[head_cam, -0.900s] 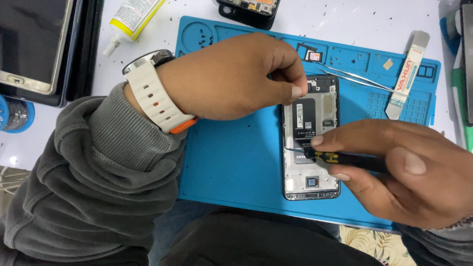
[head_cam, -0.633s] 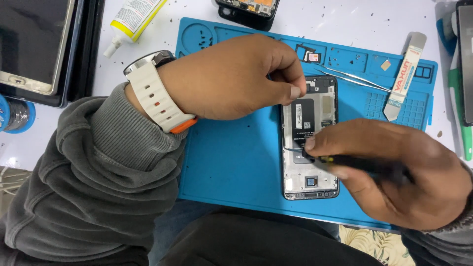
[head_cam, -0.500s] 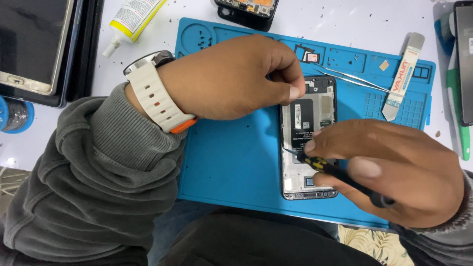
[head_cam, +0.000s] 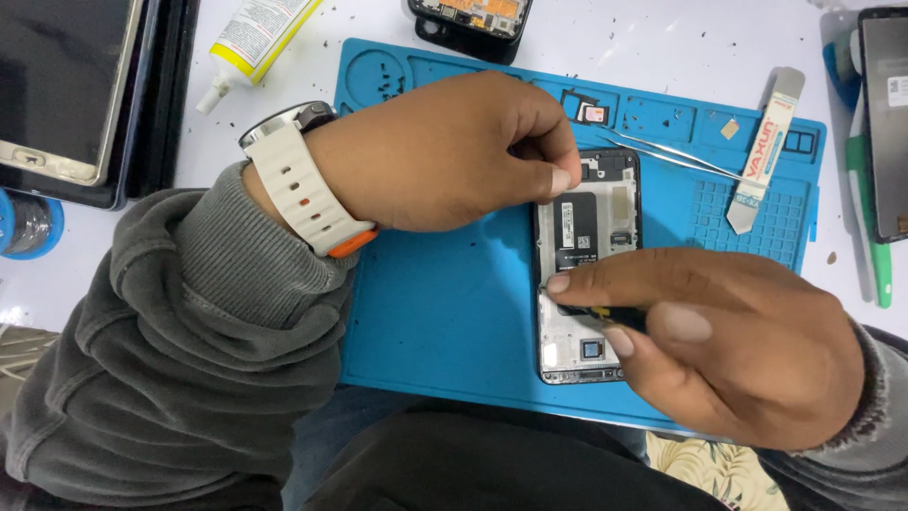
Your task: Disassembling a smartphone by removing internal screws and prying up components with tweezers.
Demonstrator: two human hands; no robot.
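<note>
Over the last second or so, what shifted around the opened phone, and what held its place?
The right hand turned the dark screwdriver it grips: the handle swung down toward the mat's near edge, then back level, tip staying on the opened phone. The left hand kept pinching the phone's upper left edge. Blue mat, tweezers and pry tool stayed put.

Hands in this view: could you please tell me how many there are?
2. The left hand presses on the top edge of the opened phone on the blue mat; the right hand holds a dark tool over the phone's middle. None other shows.
</note>
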